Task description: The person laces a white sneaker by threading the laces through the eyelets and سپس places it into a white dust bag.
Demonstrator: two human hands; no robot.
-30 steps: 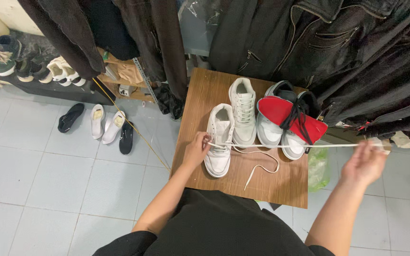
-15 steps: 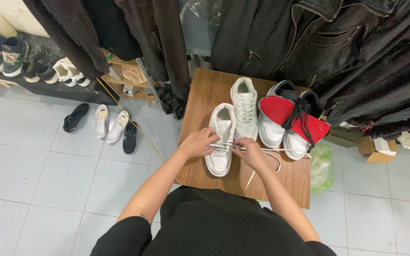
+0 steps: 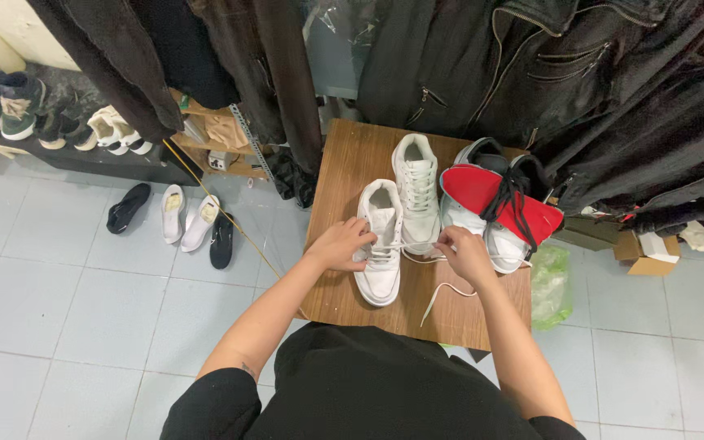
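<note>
A small wooden table [image 3: 344, 301] is seen from above, set on a floor of pale grey tiles [image 3: 59, 310] and pushed up against a row of dark jackets [image 3: 531, 73] hung overhead. On the table 4 shoes are laid: a white sneaker [image 3: 380, 244] nearest the person, a second white sneaker [image 3: 417, 191] just beside it and further back, and 2 shoes turned up with red soles [image 3: 495, 195] on the right. The near white sneaker is gripped at its side by the left hand [image 3: 342, 244], the fingers curled on the lace area. A white shoelace [image 3: 442, 295] is pinched by the right hand [image 3: 466, 253], just beside the sneaker's right edge; its loose end is trailed across the wood toward the table's near edge. The 2 hands are kept close together, with only the sneaker's width between them. To the left of the table, 4 loose shoes [image 3: 181, 216], black and white, are scattered on the tiles, and a thin yellow stick [image 3: 222, 208] is leaned across them. Further left a low dark shelf [image 3: 99, 163] is lined with more footwear. A green plastic bag [image 3: 549, 285] is seen at the table's right side, and a cardboard box [image 3: 645, 253] lies beyond it.
</note>
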